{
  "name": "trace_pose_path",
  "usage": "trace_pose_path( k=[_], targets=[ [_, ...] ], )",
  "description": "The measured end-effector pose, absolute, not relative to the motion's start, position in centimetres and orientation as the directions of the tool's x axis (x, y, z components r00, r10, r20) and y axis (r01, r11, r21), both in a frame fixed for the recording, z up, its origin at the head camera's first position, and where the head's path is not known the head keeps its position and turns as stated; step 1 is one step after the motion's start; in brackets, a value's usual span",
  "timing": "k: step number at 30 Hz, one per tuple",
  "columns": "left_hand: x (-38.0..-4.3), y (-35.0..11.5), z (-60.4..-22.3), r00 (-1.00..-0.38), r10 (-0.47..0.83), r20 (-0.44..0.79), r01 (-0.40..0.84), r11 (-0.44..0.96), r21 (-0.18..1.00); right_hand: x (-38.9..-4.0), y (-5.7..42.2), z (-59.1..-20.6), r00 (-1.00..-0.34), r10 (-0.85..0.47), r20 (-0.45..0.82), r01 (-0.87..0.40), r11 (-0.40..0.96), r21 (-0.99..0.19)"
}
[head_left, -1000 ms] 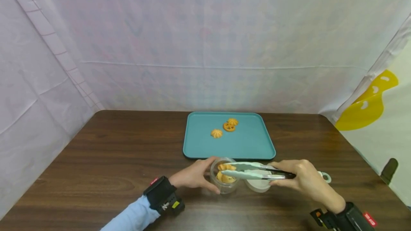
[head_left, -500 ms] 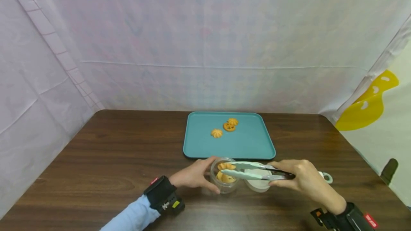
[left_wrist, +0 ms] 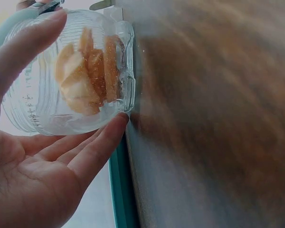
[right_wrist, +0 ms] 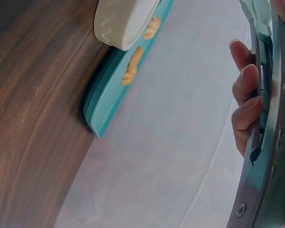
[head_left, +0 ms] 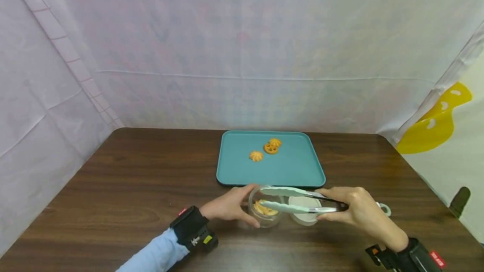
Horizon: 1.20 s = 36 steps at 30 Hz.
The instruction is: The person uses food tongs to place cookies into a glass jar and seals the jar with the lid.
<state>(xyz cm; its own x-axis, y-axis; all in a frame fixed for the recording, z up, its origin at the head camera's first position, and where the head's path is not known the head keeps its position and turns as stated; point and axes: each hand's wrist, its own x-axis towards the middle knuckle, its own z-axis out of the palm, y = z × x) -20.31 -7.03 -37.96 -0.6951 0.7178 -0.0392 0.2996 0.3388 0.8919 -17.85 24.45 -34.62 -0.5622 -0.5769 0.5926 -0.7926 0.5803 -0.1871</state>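
Note:
My left hand (head_left: 230, 207) holds a clear glass jar (left_wrist: 47, 116) by its side, thumb and fingers on opposite sides. Several golden biscuits (left_wrist: 78, 83) lie at the bottom of the jar. My right hand (head_left: 353, 207) grips a pair of tongs (head_left: 289, 208) with pale green tips and metal arms. The tongs' arms are spread apart, reaching over the jar's mouth, with no biscuit visible between them. A white, round, lid-like piece (head_left: 305, 221) sits beside the jar, partly under the tongs.
Behind the jar lies a teal tray (head_left: 230, 173). On it are a round biscuit (head_left: 256, 156), a pretzel-shaped one (head_left: 270, 149) and another ridged biscuit (head_left: 275, 142) touching the pretzel-shaped one. The brown wooden table (head_left: 151, 171) meets a white cloth wall at the back.
The tongs' tips have spread wider apart. A biscuit seen near the tips in the jar's upper part is gone from there; the biscuits now sit lower. Both hands stay in place.

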Motion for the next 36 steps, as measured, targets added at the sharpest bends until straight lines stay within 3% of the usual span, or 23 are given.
trace_pose_path(
  k=[8, 13, 21, 36],
  targets=[
    [-20.3, -7.1, -38.0, -0.687, 0.726, -0.029, 0.306, 0.326, 0.894, -18.0, 24.4, -34.5, -0.563, -0.571, 0.597, -0.799, 0.56, -0.218],
    [-20.3, -7.1, -38.2, -0.68, 0.733, -0.003, 0.326, 0.307, 0.894, -18.7, 24.2, -34.6, -0.599, -0.525, 0.605, -0.77, 0.585, -0.255],
    [-20.4, -7.0, -38.2, -0.676, 0.737, 0.004, 0.339, 0.306, 0.89, -20.9, 23.4, -35.3, -0.632, -0.47, 0.616, -0.691, 0.701, -0.175],
    [-20.4, -7.0, -38.3, -0.687, 0.727, -0.002, 0.325, 0.309, 0.894, -24.5, 21.2, -36.0, -0.751, -0.46, 0.474, -0.604, 0.768, -0.212]
  ],
)
